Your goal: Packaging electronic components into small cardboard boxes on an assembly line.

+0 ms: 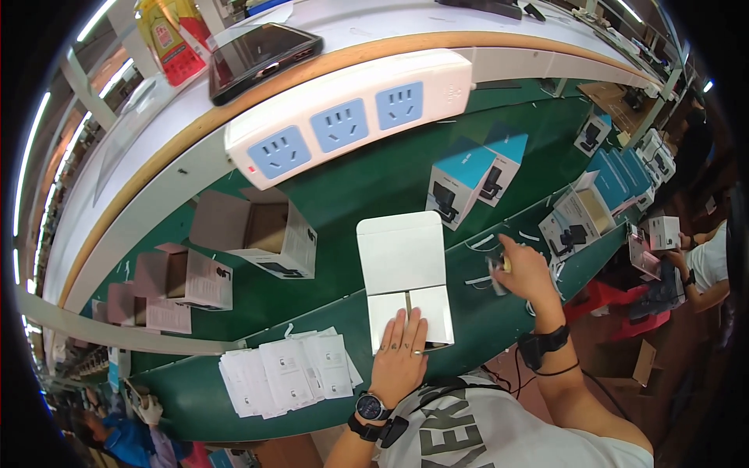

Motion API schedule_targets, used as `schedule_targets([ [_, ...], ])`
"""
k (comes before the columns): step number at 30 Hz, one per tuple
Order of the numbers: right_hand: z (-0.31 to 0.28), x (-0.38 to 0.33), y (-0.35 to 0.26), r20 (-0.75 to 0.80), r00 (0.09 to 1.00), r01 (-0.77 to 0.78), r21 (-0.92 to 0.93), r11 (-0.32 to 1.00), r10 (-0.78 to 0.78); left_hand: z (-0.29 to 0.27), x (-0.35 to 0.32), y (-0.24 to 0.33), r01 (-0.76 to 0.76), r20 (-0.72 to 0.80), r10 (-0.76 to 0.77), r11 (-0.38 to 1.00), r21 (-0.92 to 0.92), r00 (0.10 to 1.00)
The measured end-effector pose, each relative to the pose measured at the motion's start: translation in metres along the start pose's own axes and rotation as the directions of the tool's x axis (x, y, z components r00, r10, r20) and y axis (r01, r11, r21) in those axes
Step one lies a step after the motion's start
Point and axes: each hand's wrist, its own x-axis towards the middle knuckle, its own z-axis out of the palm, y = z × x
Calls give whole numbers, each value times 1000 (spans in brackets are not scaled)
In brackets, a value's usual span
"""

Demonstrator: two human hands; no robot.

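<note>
A white carton (pixel 402 253) lies in front of me with its lid flap raised away from me. My left hand (pixel 400 355) rests on its near inner flaps, fingers stretched out flat, and a narrow dark gap shows between those flaps. To the right of the carton, my right hand (pixel 529 274) is closed with thumb and fingers together. A small, partly see-through item with a yellowish part shows at its fingertips, too blurred to name. Thin white strips (pixel 485 242) lie on the green surface beside that hand.
Printed white leaflets (pixel 287 376) are piled at the left. Open cartons (pixel 290 234) stand beyond them. Blue-and-white boxes (pixel 460 183) stand at the far right, near another open box (pixel 577 222). A white power strip (pixel 351 117) runs along the shelf, below a phone (pixel 261 61). Co-workers sit on both sides.
</note>
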Motion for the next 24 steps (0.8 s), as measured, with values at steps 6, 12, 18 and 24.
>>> schedule_targets([
  [6, 21, 8, -41, 185, 980, -42, 555, 831, -74, -18, -1, 2, 45, 76, -45, 999, 13, 996],
  [12, 49, 5, -8, 537, 788, -545, 836, 64, -301, -45, -5, 2, 108, 4, -109, 975, -196, 994],
  [18, -7, -12, -41, 396, 643, 56, 829, 556, -655, -40, -18, -18, 278, 154, -272, 513, -812, 950],
  [24, 48, -6, -130, 190, 719, 303, 780, 547, -669, -41, -27, -35, 266, 209, -164, 576, -773, 964],
])
